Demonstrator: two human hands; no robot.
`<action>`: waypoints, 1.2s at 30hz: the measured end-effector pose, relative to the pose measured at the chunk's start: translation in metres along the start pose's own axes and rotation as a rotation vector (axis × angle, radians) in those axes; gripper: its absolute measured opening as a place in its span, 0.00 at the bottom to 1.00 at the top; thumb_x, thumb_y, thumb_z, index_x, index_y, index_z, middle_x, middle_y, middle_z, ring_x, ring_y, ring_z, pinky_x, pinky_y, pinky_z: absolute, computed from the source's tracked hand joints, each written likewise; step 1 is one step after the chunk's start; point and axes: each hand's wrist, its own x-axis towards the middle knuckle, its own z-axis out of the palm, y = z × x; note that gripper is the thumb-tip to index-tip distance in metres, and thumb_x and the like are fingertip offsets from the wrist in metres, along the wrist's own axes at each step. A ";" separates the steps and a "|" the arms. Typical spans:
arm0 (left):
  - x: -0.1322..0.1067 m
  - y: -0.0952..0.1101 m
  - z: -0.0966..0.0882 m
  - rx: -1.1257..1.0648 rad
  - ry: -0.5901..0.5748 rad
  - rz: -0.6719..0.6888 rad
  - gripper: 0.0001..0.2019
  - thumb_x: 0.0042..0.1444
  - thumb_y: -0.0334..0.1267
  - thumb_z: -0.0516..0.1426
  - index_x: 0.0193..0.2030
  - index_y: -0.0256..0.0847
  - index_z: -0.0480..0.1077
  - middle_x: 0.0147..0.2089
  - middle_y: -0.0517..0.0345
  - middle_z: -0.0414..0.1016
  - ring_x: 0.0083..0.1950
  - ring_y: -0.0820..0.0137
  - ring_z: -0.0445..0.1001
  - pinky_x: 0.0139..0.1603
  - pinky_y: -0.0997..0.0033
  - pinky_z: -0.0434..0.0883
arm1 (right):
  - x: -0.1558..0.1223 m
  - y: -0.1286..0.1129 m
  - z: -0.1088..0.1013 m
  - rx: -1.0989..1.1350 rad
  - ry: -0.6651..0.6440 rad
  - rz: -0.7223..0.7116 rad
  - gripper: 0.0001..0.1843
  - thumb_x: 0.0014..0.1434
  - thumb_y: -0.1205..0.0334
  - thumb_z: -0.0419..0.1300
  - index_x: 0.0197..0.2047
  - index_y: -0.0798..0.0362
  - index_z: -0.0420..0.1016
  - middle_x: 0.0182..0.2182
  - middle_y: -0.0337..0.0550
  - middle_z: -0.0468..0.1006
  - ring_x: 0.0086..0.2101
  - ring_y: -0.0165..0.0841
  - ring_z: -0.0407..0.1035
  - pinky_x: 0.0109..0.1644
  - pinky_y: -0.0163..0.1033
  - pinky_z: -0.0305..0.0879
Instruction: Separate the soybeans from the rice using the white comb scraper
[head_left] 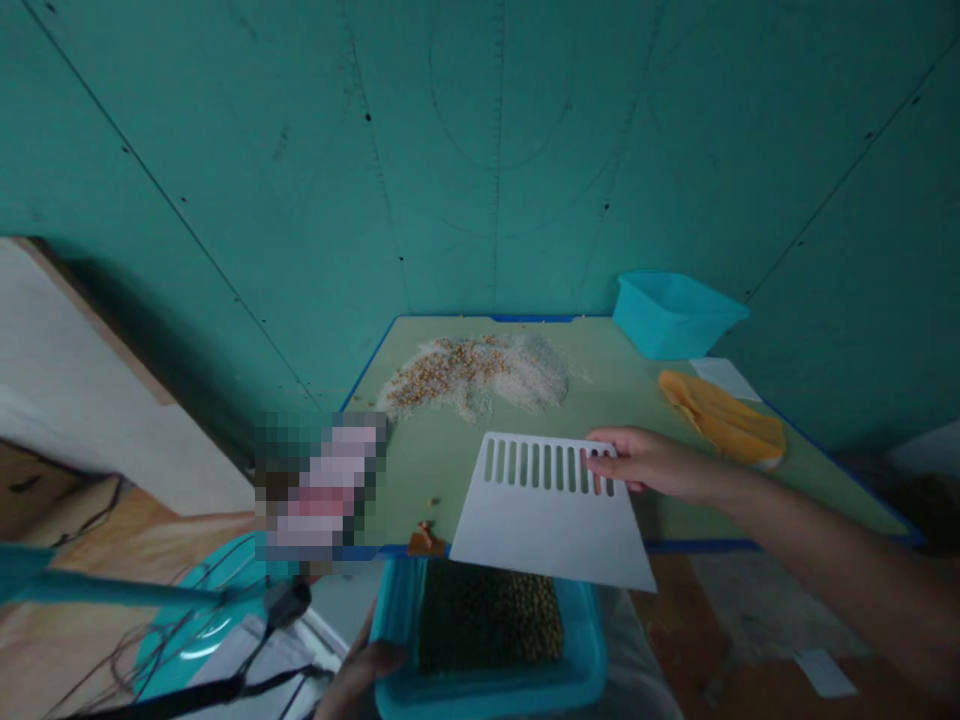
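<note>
My right hand (634, 462) pinches the upper right corner of a white slotted scraper board (551, 530), a flat trapezoid with a row of slots along its far edge. The board is held over the table's front edge and partly covers a blue plastic basin (589, 650) below it. At lower left, my left hand (367, 672) is closed on the basin's left rim; some of its fingers are hidden. Small dark and tan beans (517, 615) lie in the basin. On the table, orange-yellow kernels (442, 370) are mixed into a spread heap of white grains (532, 375).
The green table (622, 400) has a blue edge and meets a green wall. A blue bin (671, 315), a white card (726, 380) and a yellow cloth (720, 420) are at right. A small brown piece (426, 540) sits at the front edge. Cables and a stand are at lower left.
</note>
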 end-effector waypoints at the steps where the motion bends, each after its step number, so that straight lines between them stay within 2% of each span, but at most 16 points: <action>1: 0.000 -0.001 -0.001 0.005 0.004 0.014 0.32 0.41 0.30 0.59 0.58 0.44 0.67 0.36 0.55 0.84 0.45 0.49 0.78 0.44 0.54 0.72 | 0.000 -0.001 -0.002 0.007 0.002 0.005 0.21 0.52 0.43 0.59 0.35 0.55 0.68 0.25 0.38 0.71 0.21 0.24 0.56 0.22 0.32 0.46; 5: 0.005 -0.001 -0.007 0.005 -0.062 0.046 0.30 0.40 0.29 0.60 0.55 0.47 0.70 0.37 0.58 0.84 0.48 0.51 0.76 0.47 0.59 0.71 | 0.010 -0.005 -0.009 0.081 0.056 -0.010 0.23 0.48 0.42 0.61 0.34 0.54 0.68 0.24 0.38 0.71 0.20 0.23 0.55 0.21 0.31 0.45; 9: 0.005 0.001 -0.008 -0.055 -0.154 0.078 0.27 0.41 0.29 0.60 0.52 0.47 0.72 0.41 0.57 0.84 0.55 0.51 0.71 0.49 0.60 0.70 | 0.037 -0.011 -0.010 0.150 0.115 -0.032 0.20 0.48 0.46 0.63 0.33 0.54 0.66 0.25 0.37 0.71 0.19 0.21 0.52 0.21 0.31 0.44; 13: -0.001 0.004 -0.011 -0.041 -0.085 0.065 0.27 0.40 0.29 0.60 0.52 0.46 0.73 0.38 0.58 0.84 0.54 0.50 0.72 0.47 0.58 0.71 | 0.063 -0.020 -0.006 0.162 0.060 -0.033 0.15 0.51 0.51 0.62 0.34 0.53 0.66 0.25 0.36 0.72 0.19 0.21 0.52 0.22 0.30 0.45; 17: -0.010 0.008 -0.012 0.021 0.027 0.097 0.29 0.39 0.31 0.60 0.53 0.46 0.71 0.34 0.59 0.85 0.50 0.49 0.75 0.43 0.57 0.74 | 0.077 -0.027 -0.004 0.133 -0.038 -0.046 0.14 0.53 0.53 0.62 0.35 0.54 0.67 0.25 0.37 0.72 0.19 0.21 0.52 0.21 0.30 0.43; 20: -0.016 0.011 -0.009 0.043 0.090 0.129 0.30 0.38 0.32 0.61 0.54 0.45 0.71 0.32 0.59 0.84 0.49 0.47 0.75 0.41 0.55 0.74 | 0.077 -0.030 -0.004 0.094 -0.100 -0.063 0.15 0.51 0.52 0.63 0.36 0.54 0.68 0.25 0.36 0.71 0.19 0.21 0.53 0.21 0.31 0.42; 24: -0.014 0.012 -0.010 -0.008 0.032 0.175 0.31 0.38 0.31 0.61 0.55 0.46 0.70 0.34 0.59 0.84 0.51 0.48 0.74 0.45 0.56 0.73 | 0.069 -0.032 -0.003 0.094 -0.146 -0.063 0.19 0.48 0.49 0.64 0.36 0.55 0.68 0.24 0.35 0.70 0.20 0.21 0.54 0.21 0.30 0.43; 27: -0.010 0.010 -0.014 -0.040 -0.034 0.158 0.30 0.41 0.30 0.60 0.56 0.47 0.69 0.40 0.59 0.84 0.53 0.50 0.72 0.47 0.58 0.72 | 0.061 -0.028 -0.002 0.097 -0.122 -0.048 0.21 0.48 0.47 0.64 0.36 0.55 0.68 0.24 0.35 0.70 0.21 0.21 0.55 0.21 0.30 0.44; 30: -0.008 0.006 -0.016 -0.059 -0.076 0.133 0.30 0.42 0.30 0.58 0.57 0.47 0.68 0.41 0.59 0.84 0.53 0.52 0.73 0.48 0.59 0.71 | 0.053 -0.023 -0.002 0.080 -0.090 -0.037 0.21 0.49 0.45 0.63 0.36 0.55 0.68 0.25 0.35 0.70 0.21 0.21 0.56 0.22 0.30 0.45; 33: -0.007 0.003 -0.011 -0.087 -0.125 0.108 0.32 0.43 0.29 0.58 0.58 0.48 0.66 0.40 0.60 0.84 0.52 0.54 0.73 0.48 0.60 0.70 | 0.044 -0.019 -0.003 0.057 -0.065 -0.021 0.22 0.50 0.44 0.61 0.37 0.55 0.68 0.25 0.36 0.70 0.21 0.21 0.55 0.22 0.30 0.45; 36: -0.007 0.000 -0.001 -0.086 -0.119 0.115 0.34 0.41 0.27 0.57 0.59 0.48 0.64 0.39 0.60 0.84 0.49 0.55 0.75 0.48 0.61 0.70 | 0.034 -0.017 -0.003 0.035 -0.050 -0.010 0.23 0.50 0.42 0.61 0.36 0.55 0.68 0.25 0.37 0.70 0.21 0.22 0.56 0.22 0.31 0.46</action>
